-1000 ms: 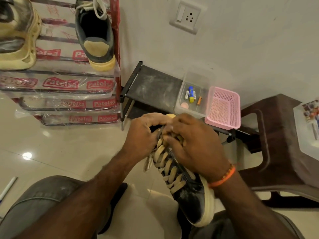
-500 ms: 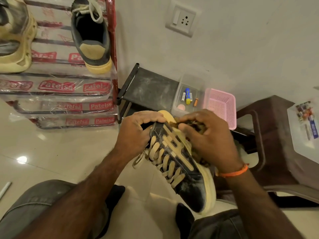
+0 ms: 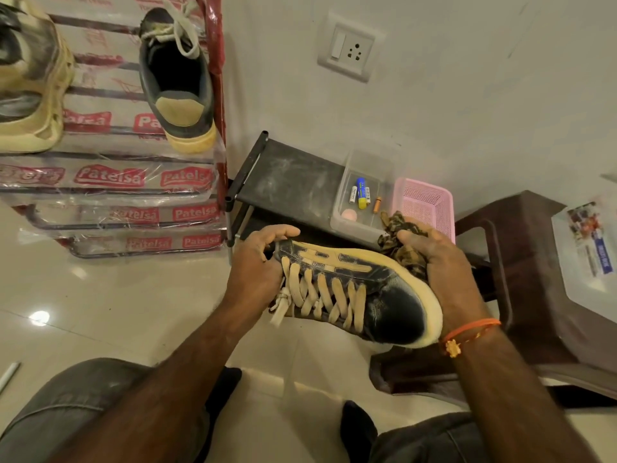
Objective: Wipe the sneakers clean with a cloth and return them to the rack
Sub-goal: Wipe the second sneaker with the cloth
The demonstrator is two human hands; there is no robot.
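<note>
A black sneaker [image 3: 377,289] with tan laces and a cream sole is held above the floor, toe pointing right. My left hand [image 3: 257,272] grips its heel end by the collar. My right hand [image 3: 444,272] holds a brown patterned cloth [image 3: 399,237] bunched against the sole's far side near the toe. The matching black sneaker [image 3: 177,81] stands on the rack [image 3: 110,182] at the upper left, heel toward me. A beige sneaker [image 3: 30,85] sits beside it at the left edge.
A low black stand [image 3: 290,182] against the wall carries a clear box [image 3: 364,198] with batteries and a pink basket [image 3: 424,208]. A brown plastic stool [image 3: 521,279] stands at right with a white box [image 3: 587,248] on it. My knees fill the bottom.
The sneaker has turned so its side and sole face up and its toe points right. My right hand with the cloth has moved from the laces to the sole's far edge.
</note>
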